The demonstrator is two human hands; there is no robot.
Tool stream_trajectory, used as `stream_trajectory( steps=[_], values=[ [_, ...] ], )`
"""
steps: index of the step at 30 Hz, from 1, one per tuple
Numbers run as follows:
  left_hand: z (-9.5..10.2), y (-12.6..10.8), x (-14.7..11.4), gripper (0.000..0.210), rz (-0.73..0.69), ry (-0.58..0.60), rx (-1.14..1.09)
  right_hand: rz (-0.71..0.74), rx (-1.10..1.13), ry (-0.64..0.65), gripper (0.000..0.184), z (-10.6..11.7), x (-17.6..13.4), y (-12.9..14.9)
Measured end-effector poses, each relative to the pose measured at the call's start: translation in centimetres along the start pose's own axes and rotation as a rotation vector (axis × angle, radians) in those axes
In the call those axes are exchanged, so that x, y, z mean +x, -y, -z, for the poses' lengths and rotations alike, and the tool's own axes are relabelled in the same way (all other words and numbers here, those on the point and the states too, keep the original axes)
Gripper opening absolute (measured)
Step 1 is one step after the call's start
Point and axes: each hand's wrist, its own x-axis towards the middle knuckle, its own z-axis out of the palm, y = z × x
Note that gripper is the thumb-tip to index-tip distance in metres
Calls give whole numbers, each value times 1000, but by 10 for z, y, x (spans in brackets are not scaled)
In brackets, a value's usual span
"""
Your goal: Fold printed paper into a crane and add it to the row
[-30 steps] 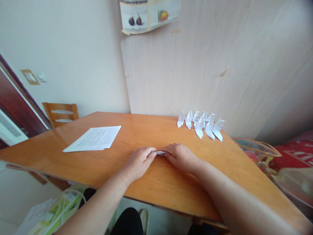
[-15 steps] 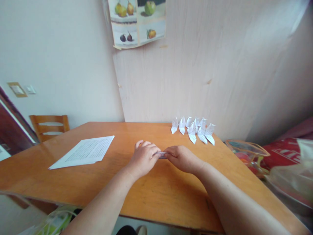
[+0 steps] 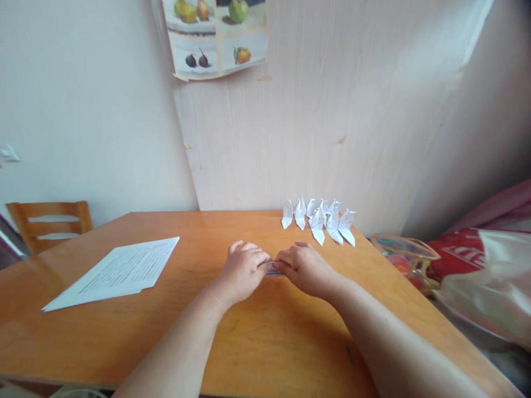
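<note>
Between my two hands is a small folded piece of printed paper (image 3: 272,271), mostly covered by the fingers. My left hand (image 3: 244,271) pinches its left end with thumb and forefinger, the other fingers curled above. My right hand (image 3: 306,269) grips the right end, its fingertips almost meeting those of the left. Both hands are low over the wooden table (image 3: 265,342). Several white folded paper cranes (image 3: 317,224) stand grouped at the table's far right, beyond my right hand.
A stack of printed sheets (image 3: 120,271) lies on the table to the left. Behind the table's left end is a wooden chair (image 3: 53,226). Bags (image 3: 481,282) and an orange-rimmed basket (image 3: 406,249) sit off the right edge. A fruit poster (image 3: 218,38) hangs on the wall.
The view has turned a little to the right, so the surroundings shift left. My right hand has moved slightly along the folded paper; both hands still hold it.
</note>
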Motion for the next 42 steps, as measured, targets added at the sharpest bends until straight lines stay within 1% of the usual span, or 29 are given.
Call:
stream_trajectory(
  steps=[6, 13, 19, 21, 23, 26, 28, 30, 32, 36, 42],
  values=[
    [0, 10, -6, 18, 15, -54, -104, -16, 22, 21, 31, 1, -1, 2],
    [3, 17, -9, 22, -23, -32, -156, 14, 88, 48, 33, -1, -2, 3],
    [1, 24, -9, 26, 4, 5, -194, 5, 80, 46, 31, -3, -3, 0],
    [0, 27, -10, 23, 17, -5, -203, 1, 77, 40, 30, -2, -3, 0],
    [0, 27, -10, 16, 31, -35, -207, -4, 71, 34, 28, -1, -3, 1],
    [0, 22, -9, 19, 13, -65, -197, 1, 68, 31, 26, -2, -2, 4],
    [-1, 18, -8, 13, -22, -46, -179, 13, 61, 27, 27, -3, -1, 5],
    [-1, 15, -7, 17, -32, -33, -167, 23, 57, 22, 29, -4, 0, 6],
    [0, 15, -7, 19, -15, -40, -168, 23, 64, 18, 28, -5, 1, 5],
    [2, 21, -7, 17, 25, -39, -156, 4, 77, -9, 26, -2, 1, 0],
    [0, 24, -7, 14, 48, -1, -146, 9, 21, -28, 27, 2, 1, 2]
  ],
)
